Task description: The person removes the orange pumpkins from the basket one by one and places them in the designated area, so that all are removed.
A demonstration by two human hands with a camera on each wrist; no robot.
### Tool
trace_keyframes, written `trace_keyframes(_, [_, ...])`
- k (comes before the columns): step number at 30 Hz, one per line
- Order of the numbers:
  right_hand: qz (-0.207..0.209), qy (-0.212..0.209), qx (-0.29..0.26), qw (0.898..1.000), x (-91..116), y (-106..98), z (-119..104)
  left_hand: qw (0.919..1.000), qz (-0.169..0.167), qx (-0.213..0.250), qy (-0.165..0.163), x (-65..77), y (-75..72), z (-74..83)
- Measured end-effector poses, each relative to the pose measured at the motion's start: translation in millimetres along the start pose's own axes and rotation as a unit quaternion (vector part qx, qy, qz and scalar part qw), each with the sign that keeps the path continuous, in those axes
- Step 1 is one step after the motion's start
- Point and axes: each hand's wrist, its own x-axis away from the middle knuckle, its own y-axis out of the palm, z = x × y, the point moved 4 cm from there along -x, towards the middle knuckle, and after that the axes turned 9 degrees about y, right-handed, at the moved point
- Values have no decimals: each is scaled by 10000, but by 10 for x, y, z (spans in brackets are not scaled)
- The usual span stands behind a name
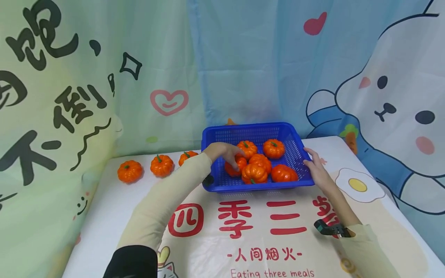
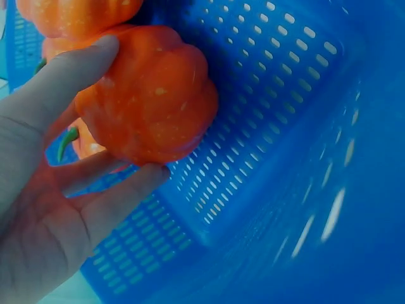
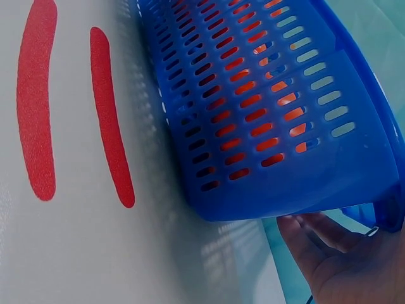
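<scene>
A blue perforated basket [image 1: 257,188] sits at the back of the table and holds several orange toy pumpkins [image 1: 273,148]. My left hand [image 1: 231,157] reaches into its left half and grips one pumpkin [image 2: 152,95] low in the basket; its fingers [image 2: 120,196] and thumb curl round it in the left wrist view. My right hand [image 1: 315,164] lies with straight fingers against the basket's right rim. In the right wrist view its palm [image 3: 342,266] sits beside the basket's corner [image 3: 266,126].
Three more pumpkins [image 1: 129,171] [image 1: 161,165] [image 1: 187,156] stand in a row on the table left of the basket. A printed cloth with red characters [image 1: 240,218] covers the table. Cartoon curtains hang close behind and at both sides.
</scene>
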Motion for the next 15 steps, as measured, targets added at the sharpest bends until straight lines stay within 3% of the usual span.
trace_keyframes(7, [-30, 31, -16, 10000, -15, 23, 8, 9993, 144, -345, -76, 3, 29, 7])
trace_keyframes(15, [-19, 36, -3, 10000, -35, 8, 15, 9975, 693, -117, -20, 232, -110, 5])
